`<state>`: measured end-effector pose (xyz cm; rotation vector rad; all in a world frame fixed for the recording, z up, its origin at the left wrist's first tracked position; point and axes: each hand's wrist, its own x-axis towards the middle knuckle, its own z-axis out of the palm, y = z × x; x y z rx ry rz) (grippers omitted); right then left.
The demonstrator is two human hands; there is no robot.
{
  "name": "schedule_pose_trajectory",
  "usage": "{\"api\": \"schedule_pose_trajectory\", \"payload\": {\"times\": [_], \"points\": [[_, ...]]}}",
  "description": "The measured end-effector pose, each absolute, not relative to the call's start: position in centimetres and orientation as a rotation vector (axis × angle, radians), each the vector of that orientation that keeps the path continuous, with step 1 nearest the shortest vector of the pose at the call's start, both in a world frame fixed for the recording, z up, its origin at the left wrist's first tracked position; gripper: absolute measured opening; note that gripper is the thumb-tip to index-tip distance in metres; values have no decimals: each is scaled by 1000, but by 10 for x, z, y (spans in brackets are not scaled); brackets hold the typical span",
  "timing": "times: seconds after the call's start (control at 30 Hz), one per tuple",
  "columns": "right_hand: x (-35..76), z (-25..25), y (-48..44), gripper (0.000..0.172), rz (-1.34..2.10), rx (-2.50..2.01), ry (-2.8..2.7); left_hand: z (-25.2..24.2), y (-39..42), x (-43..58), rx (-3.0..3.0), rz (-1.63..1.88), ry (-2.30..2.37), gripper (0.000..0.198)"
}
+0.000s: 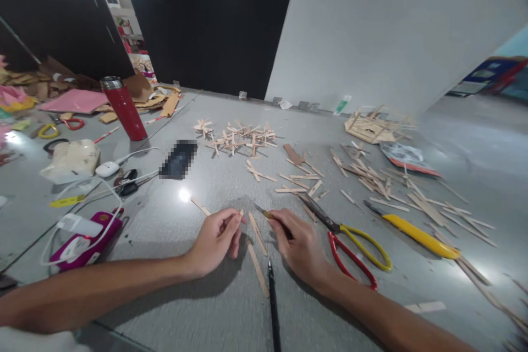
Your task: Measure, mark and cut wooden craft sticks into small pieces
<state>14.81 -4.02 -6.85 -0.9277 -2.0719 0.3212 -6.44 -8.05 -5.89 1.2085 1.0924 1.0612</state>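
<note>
My left hand (218, 239) is closed, its thumb and fingertips pinching a small piece of wooden stick (242, 213). Most of that piece is hidden by the fingers. In my right hand (303, 242) is a small knife (263, 210), its thin blade pointing left toward the other hand. The palm covers the rest of its handle. Between the hands lie a short wooden stick (258, 234) and a longer craft stick (258, 269). A black pen-like tool (273, 302) lies just right of them, its tip pointing away from me.
Scissors (340, 228) with red and yellow handles and a yellow utility knife (418, 235) lie on the right. Star-shaped stick pieces (241, 137) stand further back. A phone (178, 159), a red bottle (126, 110) and a purple power strip (86, 239) with cables are left.
</note>
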Motion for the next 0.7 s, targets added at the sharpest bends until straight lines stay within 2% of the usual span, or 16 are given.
{"api": "schedule_pose_trajectory", "payload": {"times": [0.23, 0.7], "points": [[149, -68, -41, 26, 289, -865, -2166, -61, -82, -65, 1305, 1076, 1133, 48], [147, -72, -41, 24, 255, -826, -2211, -59, -83, -65, 1275, 1084, 1133, 52]]}}
